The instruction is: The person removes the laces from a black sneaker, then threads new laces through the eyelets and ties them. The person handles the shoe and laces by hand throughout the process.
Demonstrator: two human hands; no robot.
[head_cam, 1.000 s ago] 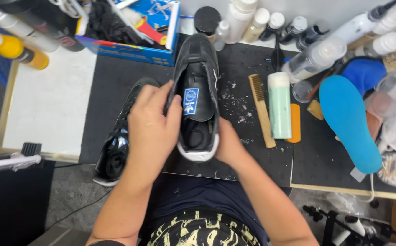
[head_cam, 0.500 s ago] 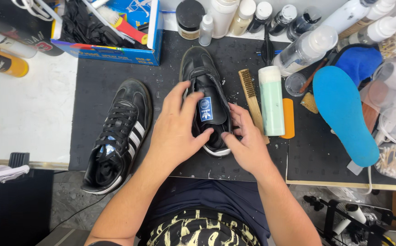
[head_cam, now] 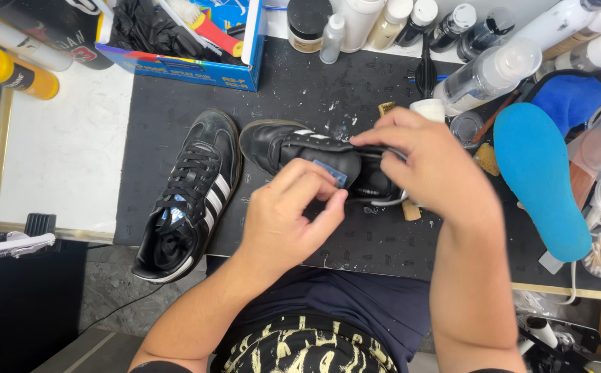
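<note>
Black leather unlaced shoe [head_cam: 293,148] lies on its side mid-frame on the bench [head_cam: 65,159]; the left hand [head_cam: 290,217] pinches its tongue, the right hand [head_cam: 428,166] grips its heel. The laced shoe [head_cam: 190,193] looks finished.

Black mat [head_cam: 176,97] under laced shoe [head_cam: 186,197]

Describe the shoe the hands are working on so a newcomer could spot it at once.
On the black mat in the middle of the bench lie two black striped sneakers. The held shoe is the right-hand one, turned sideways under the left hand and right hand; unlike the laced shoe, its tongue is pulled open.
</note>
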